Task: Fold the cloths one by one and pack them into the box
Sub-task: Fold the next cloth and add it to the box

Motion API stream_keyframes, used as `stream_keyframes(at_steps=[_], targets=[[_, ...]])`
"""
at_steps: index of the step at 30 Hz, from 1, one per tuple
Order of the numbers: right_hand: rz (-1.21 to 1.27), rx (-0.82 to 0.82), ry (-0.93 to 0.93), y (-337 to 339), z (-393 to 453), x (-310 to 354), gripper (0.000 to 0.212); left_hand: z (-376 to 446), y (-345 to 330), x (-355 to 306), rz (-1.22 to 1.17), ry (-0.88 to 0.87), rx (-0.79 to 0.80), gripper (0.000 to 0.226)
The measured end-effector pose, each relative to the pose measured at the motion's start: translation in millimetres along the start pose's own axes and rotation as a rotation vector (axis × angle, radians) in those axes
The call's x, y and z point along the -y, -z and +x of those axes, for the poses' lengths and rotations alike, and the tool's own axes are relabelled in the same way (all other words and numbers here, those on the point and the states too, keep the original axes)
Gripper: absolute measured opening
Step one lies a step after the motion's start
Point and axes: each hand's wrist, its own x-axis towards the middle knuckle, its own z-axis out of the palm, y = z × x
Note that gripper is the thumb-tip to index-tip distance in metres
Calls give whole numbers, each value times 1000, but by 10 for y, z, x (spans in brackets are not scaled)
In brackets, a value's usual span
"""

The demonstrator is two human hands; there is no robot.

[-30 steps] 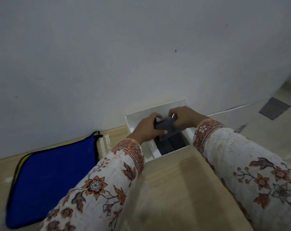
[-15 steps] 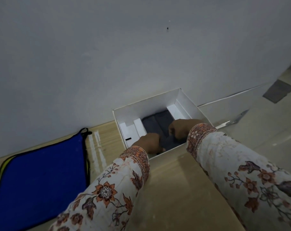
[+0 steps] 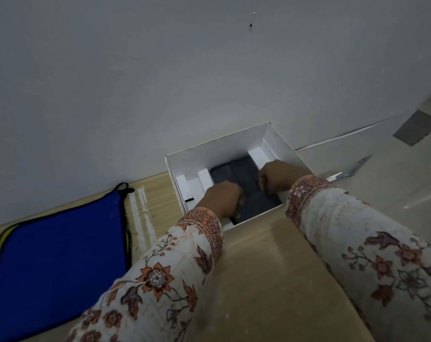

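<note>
While both my hands are down inside the box, the grey cloth lies folded on its floor, at the centre of the frame. My left hand presses on the near part of the cloth, fingers curled under; whether they pinch the fabric I cannot tell. My right hand sits at the cloth's right side, fingers bent down onto it, grip likewise unclear. White card inserts stand left of the cloth, another at the right inner wall. Box sits on the table, against the wall. Blue cloth, unfolded, lies flat at lower left, well apart from the box.
</note>
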Motion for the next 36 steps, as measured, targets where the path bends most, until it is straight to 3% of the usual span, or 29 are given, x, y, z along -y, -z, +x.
stream_keyframes(at_steps=[6,10,16,20,22,24,30,33,36], targets=[[-153,-128,5,-143,-34,72,12,20,-82,-17,151,1,-104,29],[-159,-162,-18,-132,-42,12,19,22,-39,80,15,28,0,33],[-193,-104,-58,-124,-113,126,19,-29,-95,-4,128,11,-94,21],[-190,-67,-104,-78,-164,195,22,-52,-26,20,92,-36,-5,24],[-162,-133,-111,-47,-199,259,22,-131,59,65,64,-73,15,28],[-91,-255,-113,6,-226,370,21,-263,171,97,-2,-83,-77,28],[245,-555,9,312,-335,1179,19,-830,545,547,-219,18,-594,23],[327,-624,118,373,-409,1732,20,-1220,664,909,-257,112,-739,21],[365,-658,245,259,-478,2275,20,-1621,644,1286,-244,211,-786,17]])
